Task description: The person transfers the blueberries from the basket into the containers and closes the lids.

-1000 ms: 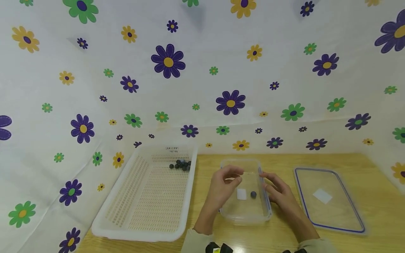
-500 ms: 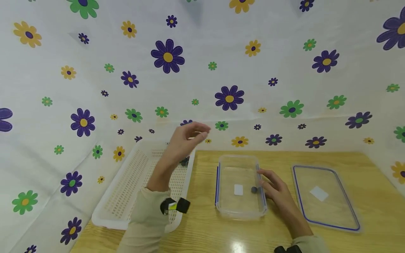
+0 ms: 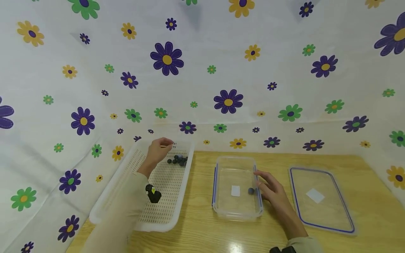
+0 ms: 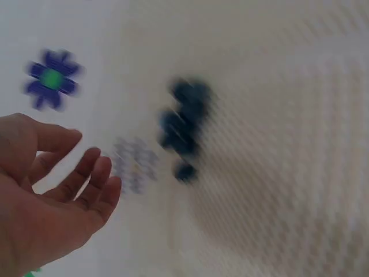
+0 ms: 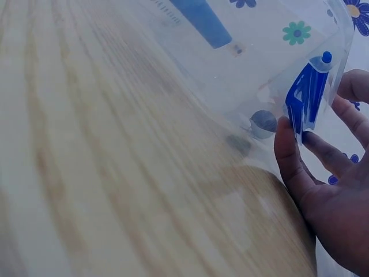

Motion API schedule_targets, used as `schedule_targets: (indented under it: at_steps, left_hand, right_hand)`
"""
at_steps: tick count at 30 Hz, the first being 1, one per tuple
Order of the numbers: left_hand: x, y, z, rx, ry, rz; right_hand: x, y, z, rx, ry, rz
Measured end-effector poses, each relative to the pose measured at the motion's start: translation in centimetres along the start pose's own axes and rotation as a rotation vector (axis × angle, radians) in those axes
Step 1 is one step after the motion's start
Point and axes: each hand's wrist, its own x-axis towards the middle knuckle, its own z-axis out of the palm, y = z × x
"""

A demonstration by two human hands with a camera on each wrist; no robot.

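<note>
My left hand (image 3: 158,151) is above the back of a white perforated plastic basket (image 3: 166,196), fingers loosely bent and holding nothing. Just to its right, several dark blueberries (image 3: 181,161) lie clustered in the basket's back right corner; they look blurred in the left wrist view. With thumb and fingers, my right hand (image 3: 275,193) holds the right side of a clear plastic food container (image 3: 237,212). The right wrist view shows the thumb and a finger on either side of its blue clip (image 5: 308,95). A single blueberry (image 3: 251,190) sits inside, near the right wall.
A clear lid (image 3: 319,214) with a blue seal lies on the wooden table (image 3: 202,225) to the right of the container. A white flower-printed sheet (image 3: 196,84) hangs behind and along the sides.
My left hand has left the container, swung up and left, then come down over the basket. The right hand stays at the container's side. The blueberry inside has shifted toward the right wall.
</note>
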Motion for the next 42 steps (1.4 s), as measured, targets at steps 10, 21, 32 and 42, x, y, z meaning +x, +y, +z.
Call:
schedule_targets:
  at_steps: [10, 21, 32, 42]
  left_hand:
    - [1.7, -4.7, 0.3, -0.122, -0.123, -0.147]
    - [0.8, -6.9, 2.0, -0.131, -0.081, -0.274]
    - [0.8, -6.6, 2.2, 0.063, -0.005, -0.252]
    - [0.7, -6.5, 1.7, -0.021, -0.013, -0.247]
  right_hand:
    - [0.3, 0.3, -0.1, 0.015, 0.002, -0.015]
    - [-0.1, 0.7, 0.4, 0.038, 0.013, -0.004]
    - [0.2, 0.3, 0.3, 0.033, 0.020, 0.010]
    - [0.1, 0.5, 0.0, 0.033, 0.019, -0.010]
